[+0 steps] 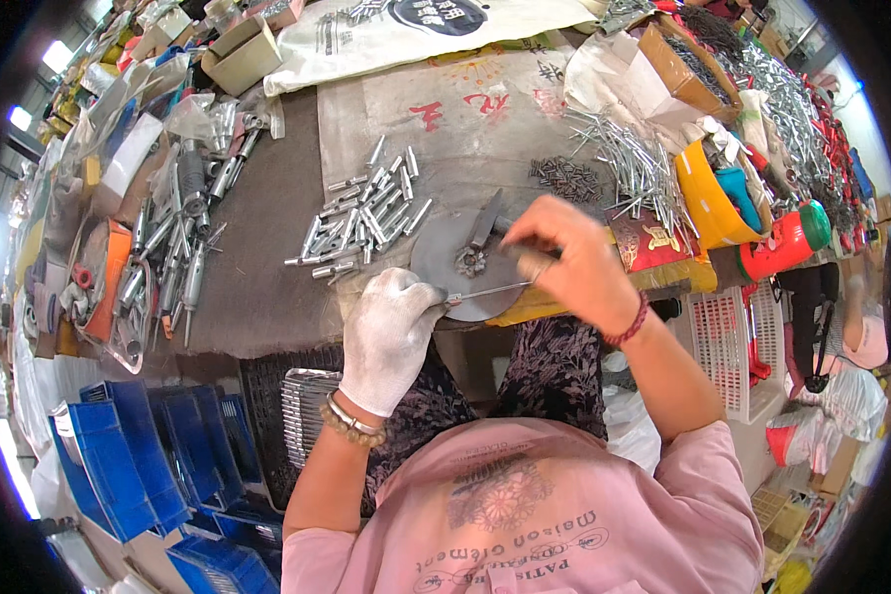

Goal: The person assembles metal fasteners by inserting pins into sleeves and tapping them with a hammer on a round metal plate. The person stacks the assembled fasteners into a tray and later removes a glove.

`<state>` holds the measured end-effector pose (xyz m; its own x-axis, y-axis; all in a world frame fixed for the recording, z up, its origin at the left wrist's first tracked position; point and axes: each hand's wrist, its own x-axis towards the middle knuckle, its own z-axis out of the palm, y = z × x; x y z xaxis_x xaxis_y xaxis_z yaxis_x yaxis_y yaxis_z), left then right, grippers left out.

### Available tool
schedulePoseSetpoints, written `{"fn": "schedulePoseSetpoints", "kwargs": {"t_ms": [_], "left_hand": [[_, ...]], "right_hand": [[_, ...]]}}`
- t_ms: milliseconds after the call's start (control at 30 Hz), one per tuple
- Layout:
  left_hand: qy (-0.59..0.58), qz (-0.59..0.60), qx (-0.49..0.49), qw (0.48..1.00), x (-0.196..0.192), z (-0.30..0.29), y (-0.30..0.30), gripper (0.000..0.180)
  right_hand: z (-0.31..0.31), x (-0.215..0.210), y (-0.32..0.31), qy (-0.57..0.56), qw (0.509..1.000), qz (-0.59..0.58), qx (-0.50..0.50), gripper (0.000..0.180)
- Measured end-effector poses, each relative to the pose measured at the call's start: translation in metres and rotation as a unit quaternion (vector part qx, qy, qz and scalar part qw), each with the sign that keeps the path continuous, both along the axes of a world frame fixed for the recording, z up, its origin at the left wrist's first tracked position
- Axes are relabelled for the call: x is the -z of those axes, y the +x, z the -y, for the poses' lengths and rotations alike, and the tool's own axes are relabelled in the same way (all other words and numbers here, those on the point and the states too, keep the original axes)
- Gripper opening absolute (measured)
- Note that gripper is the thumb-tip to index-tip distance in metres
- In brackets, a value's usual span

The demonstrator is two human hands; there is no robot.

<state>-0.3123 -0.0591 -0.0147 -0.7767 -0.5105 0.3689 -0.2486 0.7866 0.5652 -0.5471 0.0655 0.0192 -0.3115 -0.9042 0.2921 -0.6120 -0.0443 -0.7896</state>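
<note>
Blue plastic bins (129, 455) sat at the far left, below a spread of metal tool parts (173, 252). A pile of short silver pins (366, 213) lay on the grey mat (267, 247). The gloved left hand (391, 332) was closed, pinching one end of a thin metal rod (485, 291) laid over a round grey disc (465, 262). The bare right hand (564, 259) was closed on the rod's other end. Keeping the rod level and firmly pinned against the disc would likely serve best. A yellow tub (703, 203) stood rightward.
</note>
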Motion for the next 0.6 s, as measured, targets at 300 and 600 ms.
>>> {"fn": "schedulePoseSetpoints", "kwargs": {"t_ms": [300,600], "left_hand": [[-0.009,-0.002,-0.002,1.000,0.000,-0.001,0.000,0.011],[0.002,-0.009,-0.007,1.000,0.001,-0.003,0.002,0.014]], "right_hand": [[0.009,0.017,0.035,-0.020,0.990,-0.116,-0.075,0.022],[0.010,0.016,0.037,-0.003,0.988,-0.122,-0.091,0.024]]}}
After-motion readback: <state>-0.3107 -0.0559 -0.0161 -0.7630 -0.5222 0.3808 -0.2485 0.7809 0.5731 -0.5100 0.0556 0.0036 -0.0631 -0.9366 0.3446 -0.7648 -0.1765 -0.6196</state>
